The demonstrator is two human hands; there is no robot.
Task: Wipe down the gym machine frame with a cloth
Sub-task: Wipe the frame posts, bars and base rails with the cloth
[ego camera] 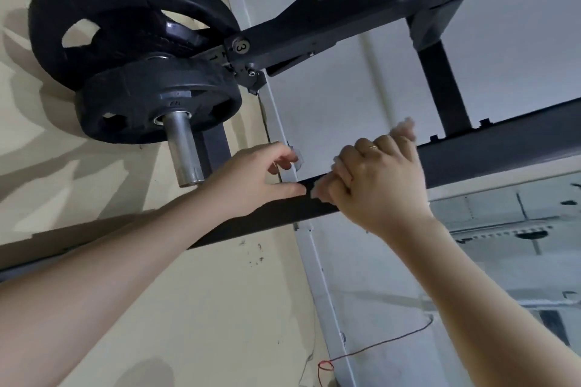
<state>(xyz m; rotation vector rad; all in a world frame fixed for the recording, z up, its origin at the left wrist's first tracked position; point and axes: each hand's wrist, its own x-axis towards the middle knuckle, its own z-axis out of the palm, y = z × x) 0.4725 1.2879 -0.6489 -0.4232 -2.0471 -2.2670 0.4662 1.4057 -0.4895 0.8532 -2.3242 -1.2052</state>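
Two bare forearms nearest the lens. Right hand (377,179) fisted around a pale cloth (405,130) against the dark frame bar (490,154); left hand (254,179) loosely spread, thumb on that bar. Above left, black weight plates (157,104) on a steel sleeve (185,151).

Two black weight plates (157,104) sit on a steel sleeve (184,148) at upper left, the larger plate (119,9) behind the smaller. Behind them stands a cream wall (195,308). A thin red wire (377,345) loops across the grey wall panel (361,135) at lower centre.
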